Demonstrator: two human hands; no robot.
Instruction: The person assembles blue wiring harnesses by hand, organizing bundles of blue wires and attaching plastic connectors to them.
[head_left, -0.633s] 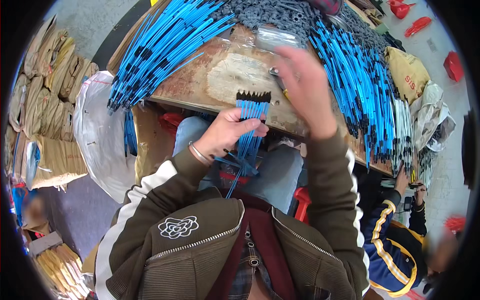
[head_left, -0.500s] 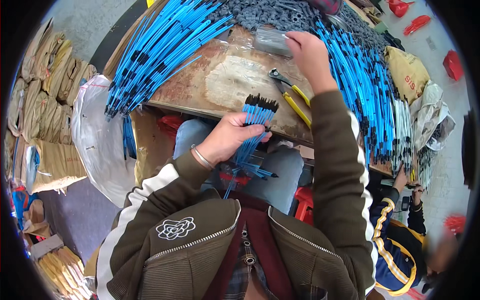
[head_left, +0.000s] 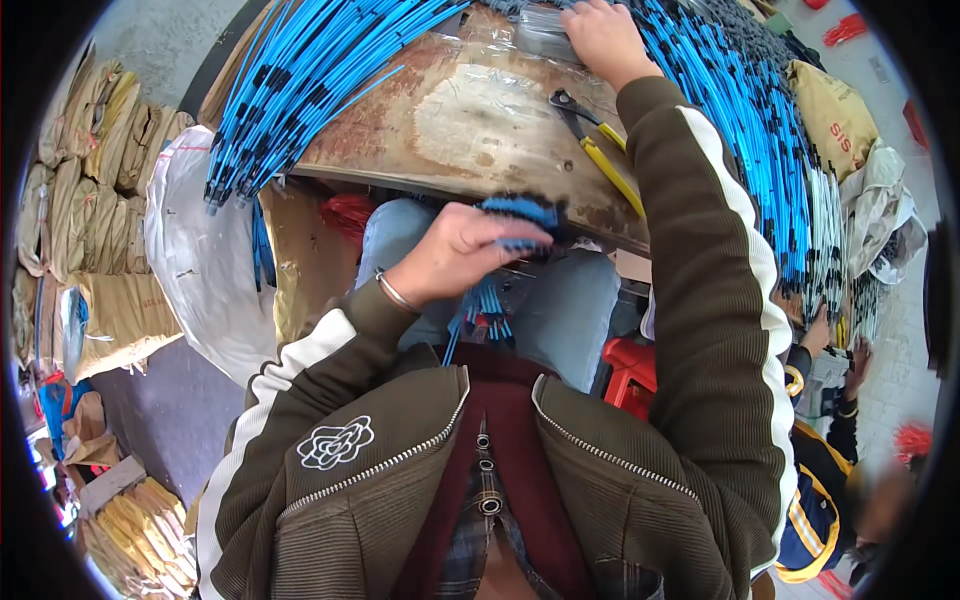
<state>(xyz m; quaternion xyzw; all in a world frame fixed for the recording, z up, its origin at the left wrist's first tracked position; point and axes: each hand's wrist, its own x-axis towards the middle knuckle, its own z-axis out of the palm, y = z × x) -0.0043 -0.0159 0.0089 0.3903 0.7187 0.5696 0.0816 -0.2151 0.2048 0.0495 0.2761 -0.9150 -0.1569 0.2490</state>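
My left hand (head_left: pixel 455 250) is closed round a bundle of thin blue rods (head_left: pixel 525 212) with black tips, held over my lap at the table's front edge. Motion blurs the bundle's upper end; its lower ends (head_left: pixel 482 305) hang below the hand. At the far side of the table my right hand (head_left: pixel 605 40) rests with bent fingers on the end of a clear plastic bag (head_left: pixel 545 35). What its fingertips grip, if anything, is hidden. Cutting pliers with yellow handles (head_left: pixel 610 175) lie on the wood, nearer to me than that hand.
Big heaps of blue rods lie on the table's left (head_left: pixel 310 90) and right (head_left: pixel 740 130). Stacked brown sacks (head_left: pixel 85 190) and a white sack (head_left: pixel 200 260) stand at the left. A co-worker's sleeve (head_left: pixel 815 510) shows at the lower right, beside white rods (head_left: pixel 825 240).
The rod bundle in my left hand has tilted and blurred with quick motion. My right hand stays at the plastic bag. The whole view has shifted, bringing the table's far side higher.
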